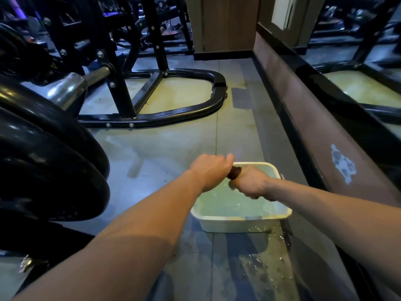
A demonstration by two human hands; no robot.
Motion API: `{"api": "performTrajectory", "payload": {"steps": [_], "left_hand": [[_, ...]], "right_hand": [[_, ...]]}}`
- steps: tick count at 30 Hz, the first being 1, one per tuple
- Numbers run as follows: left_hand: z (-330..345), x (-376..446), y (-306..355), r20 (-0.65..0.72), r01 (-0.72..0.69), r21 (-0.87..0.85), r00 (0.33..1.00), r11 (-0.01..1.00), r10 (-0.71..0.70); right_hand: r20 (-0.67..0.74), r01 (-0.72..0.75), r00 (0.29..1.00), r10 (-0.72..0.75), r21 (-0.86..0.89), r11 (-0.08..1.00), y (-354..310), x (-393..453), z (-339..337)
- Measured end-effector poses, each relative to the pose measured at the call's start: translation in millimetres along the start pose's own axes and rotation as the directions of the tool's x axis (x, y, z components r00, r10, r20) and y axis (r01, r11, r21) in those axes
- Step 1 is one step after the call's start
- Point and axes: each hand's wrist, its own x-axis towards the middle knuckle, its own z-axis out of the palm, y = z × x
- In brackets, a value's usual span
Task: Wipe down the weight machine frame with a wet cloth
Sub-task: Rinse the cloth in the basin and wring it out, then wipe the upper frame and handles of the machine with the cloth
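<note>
Both my hands grip a dark, twisted cloth (234, 172) above a white tub (238, 223) of water on the floor. My left hand (209, 170) holds its left end with the knuckles up. My right hand (249, 181) holds the right end with the wrist turned over the water. Only a short brown roll of cloth shows between the two fists. The black weight machine frame (152, 114) stands on the floor to the upper left, with a curved base tube and bolted uprights.
Large black weight plates (43, 170) on a chrome sleeve (67, 90) fill the left side. Water is splashed on the floor (260, 266) in front of the tub. A low wall ledge and mirror (351, 88) run along the right. A wooden pillar (225, 25) stands at the back.
</note>
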Motion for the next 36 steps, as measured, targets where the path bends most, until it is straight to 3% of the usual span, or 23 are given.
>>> {"api": "performTrajectory", "payload": {"steps": [4, 7, 10, 13, 14, 15, 17, 18, 19, 20, 21, 23, 25, 28, 31, 32, 33, 34, 36], "left_hand": [[5, 11, -7, -0.035, -0.024, 0.056, 0.999, 0.998, 0.026], [7, 19, -11, -0.061, -0.01, 0.057, 0.998, 0.998, 0.013], [19, 20, -6, -0.04, 0.086, -0.034, 0.995, 0.996, -0.087], [43, 17, 11, 0.107, 0.354, -0.289, 0.935, 0.89, -0.337], [47, 18, 17, 0.213, 0.462, -0.408, 0.887, 0.788, -0.41], [50, 21, 22, 0.339, 0.573, -0.549, 0.818, 0.608, -0.464], [44, 24, 31, 0.617, 0.676, -0.737, 0.66, -0.02, -0.428], [34, 24, 36, 0.707, 0.645, -0.705, 0.607, -0.296, -0.362], [25, 22, 41, 0.733, 0.595, -0.678, 0.587, -0.432, -0.342], [14, 18, 48, 0.726, 0.568, -0.685, 0.586, -0.456, -0.361], [3, 14, 56, 0.688, 0.559, -0.726, 0.605, -0.401, -0.402], [-22, -1, 69, 0.595, 0.595, -0.784, 0.644, -0.175, -0.481], [-49, -20, 79, 0.493, 0.587, -0.808, 0.724, 0.054, -0.483], [-109, -54, 90, 0.346, 0.504, -0.794, 0.834, 0.339, -0.43], [-173, -82, 96, 0.274, 0.457, -0.702, 0.881, 0.546, -0.385], [-193, -87, 98, 0.287, 0.457, -0.685, 0.885, 0.567, -0.367], [-214, -91, 97, 0.315, 0.477, -0.707, 0.873, 0.522, -0.372], [-233, -94, 97, 0.371, 0.524, -0.755, 0.837, 0.394, -0.402], [-268, -98, 92, 0.553, 0.601, -0.798, 0.701, -0.046, -0.449]], "right_hand": [[0.131, -0.11, 0.988, 0.076, 0.28, 0.954, 2, 6, 4], [0.21, -0.159, 0.974, 0.089, 0.346, 0.925, 2, 15, 0], [0.099, -0.097, 0.992, 0.079, 0.182, 0.979, 7, 26, 2], [-0.076, 0.04, 0.996, -0.047, -0.084, 0.996, 15, 34, 5], [-0.091, 0.054, 0.994, -0.066, -0.128, 0.99, 18, 34, 6], [-0.115, 0.036, 0.992, -0.058, -0.184, 0.982, 21, 35, 6], [-0.223, -0.115, 0.971, 0.081, -0.146, 0.983, 21, 29, 0], [-0.282, -0.194, 0.941, 0.185, -0.004, 0.981, 14, 21, -5], [-0.314, -0.243, 0.903, 0.293, 0.188, 0.952, 6, 14, -11], [-0.294, -0.261, 0.874, 0.387, 0.389, 0.884, -3, 4, -17], [-0.197, -0.285, 0.867, 0.457, 0.556, 0.781, -13, -6, -23], [0.098, -0.389, 0.876, 0.473, 0.722, 0.572, -39, -35, -36], [0.221, -0.444, 0.87, 0.442, 0.742, 0.502, -55, -58, -45], [0.241, -0.435, 0.865, 0.439, 0.797, 0.419, -77, -94, -65], [0.34, -0.494, 0.825, 0.451, 0.821, 0.285, -101, -131, -82], [0.351, -0.497, 0.815, 0.462, 0.832, 0.246, -111, -144, -88], [0.346, -0.469, 0.813, 0.469, 0.866, 0.175, -121, -155, -97], [0.322, -0.413, 0.815, 0.481, 0.906, 0.094, -131, -166, -107], [0.307, -0.292, 0.824, 0.477, 0.95, -0.107, -150, -189, -130]]}}
